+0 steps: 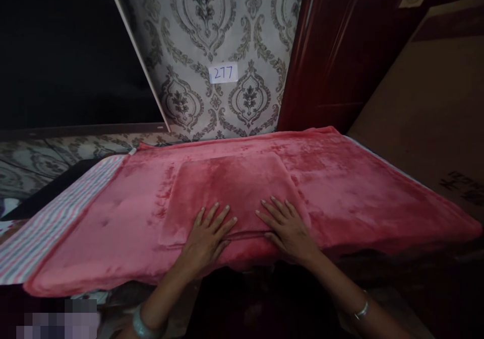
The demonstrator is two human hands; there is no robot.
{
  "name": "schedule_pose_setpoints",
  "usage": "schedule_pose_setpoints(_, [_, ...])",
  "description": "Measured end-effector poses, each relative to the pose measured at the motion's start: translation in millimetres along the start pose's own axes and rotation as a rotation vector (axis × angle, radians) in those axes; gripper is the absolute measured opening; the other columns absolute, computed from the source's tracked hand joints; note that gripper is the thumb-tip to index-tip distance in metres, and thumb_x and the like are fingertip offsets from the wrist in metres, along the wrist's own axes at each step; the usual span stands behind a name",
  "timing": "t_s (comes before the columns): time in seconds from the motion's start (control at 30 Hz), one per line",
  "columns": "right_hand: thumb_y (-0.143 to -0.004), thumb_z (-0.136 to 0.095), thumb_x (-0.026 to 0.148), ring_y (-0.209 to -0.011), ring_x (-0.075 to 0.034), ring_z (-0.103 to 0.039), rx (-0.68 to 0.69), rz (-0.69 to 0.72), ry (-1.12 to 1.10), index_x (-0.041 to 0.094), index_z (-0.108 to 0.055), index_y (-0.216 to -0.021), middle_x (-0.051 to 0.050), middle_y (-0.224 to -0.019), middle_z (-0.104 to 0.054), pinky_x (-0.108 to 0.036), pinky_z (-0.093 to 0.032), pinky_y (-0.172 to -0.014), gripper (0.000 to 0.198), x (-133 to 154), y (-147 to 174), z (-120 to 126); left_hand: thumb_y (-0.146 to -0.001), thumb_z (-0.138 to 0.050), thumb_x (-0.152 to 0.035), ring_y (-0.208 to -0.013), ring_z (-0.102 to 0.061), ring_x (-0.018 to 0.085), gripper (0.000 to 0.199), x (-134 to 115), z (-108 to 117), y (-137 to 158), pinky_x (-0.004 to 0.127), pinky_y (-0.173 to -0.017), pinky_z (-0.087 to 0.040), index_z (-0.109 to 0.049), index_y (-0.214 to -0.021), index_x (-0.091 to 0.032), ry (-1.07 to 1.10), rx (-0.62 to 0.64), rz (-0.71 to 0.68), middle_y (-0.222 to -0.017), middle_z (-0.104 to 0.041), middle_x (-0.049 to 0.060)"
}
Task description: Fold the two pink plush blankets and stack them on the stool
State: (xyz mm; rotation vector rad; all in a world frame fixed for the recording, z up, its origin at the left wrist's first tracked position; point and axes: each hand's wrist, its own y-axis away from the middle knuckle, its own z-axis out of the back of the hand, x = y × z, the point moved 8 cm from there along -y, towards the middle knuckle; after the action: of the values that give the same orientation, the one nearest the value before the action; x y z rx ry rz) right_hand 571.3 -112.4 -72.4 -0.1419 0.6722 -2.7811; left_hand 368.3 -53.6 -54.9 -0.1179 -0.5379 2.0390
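Note:
A plush pink-red folded cloth (pixel 234 188), squarish and flat, lies on a larger pink-red plush blanket (pixel 351 193) spread over a raised surface. My left hand (pixel 209 230) rests on the near left part of the folded cloth, fingers spread and pointing away from me. On its near right part lies my right hand (pixel 287 225), also flat with the fingers apart. Both thumbs are by the cloth's near edge, where a fold line shows between them. Neither hand grips anything.
A striped cloth (pixel 64 213) sticks out at the left. Behind stand a dark television screen (pixel 75 52) and a patterned wall with a paper label (pixel 223 72) reading 277. A dark red door (pixel 333 47) and a big cardboard box (pixel 431 102) bound the right side.

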Motion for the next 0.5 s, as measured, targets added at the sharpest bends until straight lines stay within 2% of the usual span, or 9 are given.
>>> schedule_pose_setpoints(0.3, [-0.094, -0.061, 0.027, -0.153, -0.03, -0.027, 0.038, -0.017, -0.021, 0.033, -0.045, -0.154, -0.003, -0.163, -0.039, -0.058, -0.025, -0.122, 0.062, 2.7, -5.1, 3.4, -0.096, -0.055, -0.027, -0.147, -0.041, 0.027, 0.054, 4.7, -7.4, 0.8, 0.048, -0.123, -0.024, -0.051, -0.15, -0.032, -0.04, -0.052, -0.009, -0.154, -0.052, 0.005])
schedule_pose_setpoints(0.37, [-0.092, -0.061, 0.023, -0.153, -0.029, -0.026, 0.049, -0.032, -0.01, 0.032, -0.04, -0.156, -0.004, -0.163, -0.038, -0.059, -0.022, -0.123, 0.069, -1.0, -2.4, 3.7, -0.095, -0.053, -0.022, -0.146, -0.043, 0.026, 0.057, 10.8, -9.3, 4.8, 0.048, -0.124, -0.023, -0.049, -0.151, -0.03, -0.052, -0.034, 0.0, -0.154, -0.052, 0.007])
schedule_pose_setpoints(0.5, [-0.086, -0.056, 0.013, -0.153, -0.031, -0.027, 0.031, -0.098, 0.049, 0.028, -0.034, -0.16, -0.008, -0.163, -0.037, -0.063, -0.022, -0.121, 0.079, -22.7, 12.3, 3.8, -0.087, -0.05, -0.011, -0.143, -0.047, 0.028, 0.065, 36.5, -6.0, 25.8, 0.058, -0.125, -0.015, -0.052, -0.149, -0.027, -0.113, 0.008, 0.075, -0.152, -0.053, 0.012])
